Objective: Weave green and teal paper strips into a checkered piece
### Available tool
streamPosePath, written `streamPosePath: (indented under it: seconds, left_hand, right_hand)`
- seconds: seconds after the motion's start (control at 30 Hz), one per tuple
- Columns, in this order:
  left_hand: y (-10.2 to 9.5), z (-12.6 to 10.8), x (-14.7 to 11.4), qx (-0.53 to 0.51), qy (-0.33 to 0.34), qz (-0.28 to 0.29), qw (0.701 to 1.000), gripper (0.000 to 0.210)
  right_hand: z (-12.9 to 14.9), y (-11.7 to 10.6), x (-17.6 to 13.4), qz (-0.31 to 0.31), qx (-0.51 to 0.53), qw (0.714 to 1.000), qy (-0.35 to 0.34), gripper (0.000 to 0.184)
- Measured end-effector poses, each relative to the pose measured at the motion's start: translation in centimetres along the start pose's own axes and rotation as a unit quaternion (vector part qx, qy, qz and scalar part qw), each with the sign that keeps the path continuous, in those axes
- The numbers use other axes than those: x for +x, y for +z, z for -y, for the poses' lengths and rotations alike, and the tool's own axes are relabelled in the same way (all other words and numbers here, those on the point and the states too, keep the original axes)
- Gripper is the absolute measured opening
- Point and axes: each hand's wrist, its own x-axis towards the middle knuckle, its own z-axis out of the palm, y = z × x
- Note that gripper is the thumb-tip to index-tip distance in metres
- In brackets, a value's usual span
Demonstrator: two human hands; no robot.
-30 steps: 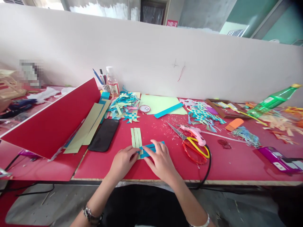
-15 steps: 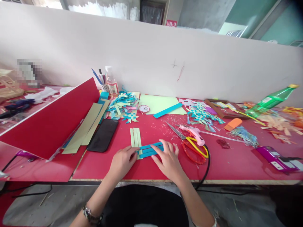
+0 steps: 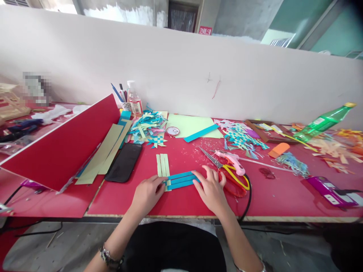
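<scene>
Blue paper strips [image 3: 181,180] lie crosswise over pale yellow-green paper strips [image 3: 162,164] on the red tabletop, partly woven at the crossing. My left hand [image 3: 149,192] is closed, thumb and fingers pressed on the crossing at the blue strips' left end. At their right end, my right hand [image 3: 211,189] has its fingers spread, with thumb and index fingertips touching the strips. Just right of that hand are scissors [image 3: 234,175] with yellow and red handles, blades pointing away. A pink glue gun [image 3: 231,160] lies against them.
Left of the work lie a black phone [image 3: 124,162], wide paper strips [image 3: 99,155] and a red board [image 3: 65,139] standing tilted. Behind are piles of cut strips [image 3: 147,124] and a pale green sheet [image 3: 187,122]. A green bottle [image 3: 323,122] leans at the right.
My right hand has slid right along the blue strips to their right end, uncovering more of them. My left hand stays at the crossing.
</scene>
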Motion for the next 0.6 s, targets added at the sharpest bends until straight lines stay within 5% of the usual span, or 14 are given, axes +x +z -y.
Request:
streamPosePath:
  seconds: [0.2, 0.37, 0.6]
  left_hand:
    - [-0.1, -0.4, 0.3, 0.039, -0.004, 0.020, 0.999, 0.026]
    - [0.3, -1.5, 0.2, 0.097, -0.011, 0.002, 0.995, 0.026]
    - [0.6, -1.3, 0.4, 0.034, 0.018, 0.022, 0.999, 0.025]
  right_hand:
    - [-0.4, -0.2, -0.1, -0.062, -0.014, 0.996, 0.060, 0.038]
    - [1.3, -0.5, 0.1, 0.020, 0.082, 0.995, -0.054, 0.028]
    - [2.4, -0.4, 1.0, 0.042, 0.100, 0.992, -0.061, 0.026]
